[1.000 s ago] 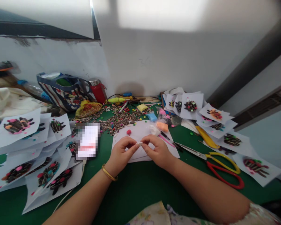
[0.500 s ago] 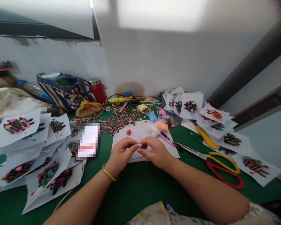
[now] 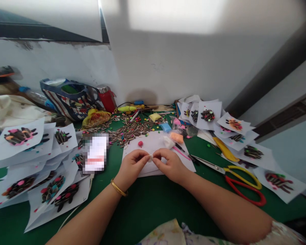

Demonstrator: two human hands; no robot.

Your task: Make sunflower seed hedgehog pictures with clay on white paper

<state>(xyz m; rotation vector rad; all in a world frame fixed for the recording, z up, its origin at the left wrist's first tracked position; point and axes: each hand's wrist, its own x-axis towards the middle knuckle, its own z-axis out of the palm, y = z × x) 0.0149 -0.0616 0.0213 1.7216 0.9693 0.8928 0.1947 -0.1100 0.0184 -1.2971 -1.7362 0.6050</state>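
Between the fingertips of both hands is a small white lump of modelling clay. My left hand, with a gold bangle at the wrist, pinches it between thumb and forefinger. From the other side, my right hand closes thumb and fingers against it. Both hands are just above white paper sheets. A red clay ball rests on the paper beyond my left hand. Past my right hand are a white clay lump in clear wrap and an orange clay block.
Long scissors with yellow and red handles lie right. Sunflower seeds are strewn behind the paper. Paper sheets with seed figures stand stacked left and right. A blurred phone leans at left; a red flask stands behind.
My fingertips have shifted slightly, and the white clay between them shows more plainly. The hands stay in nearly the same place; the things on the table have not moved.
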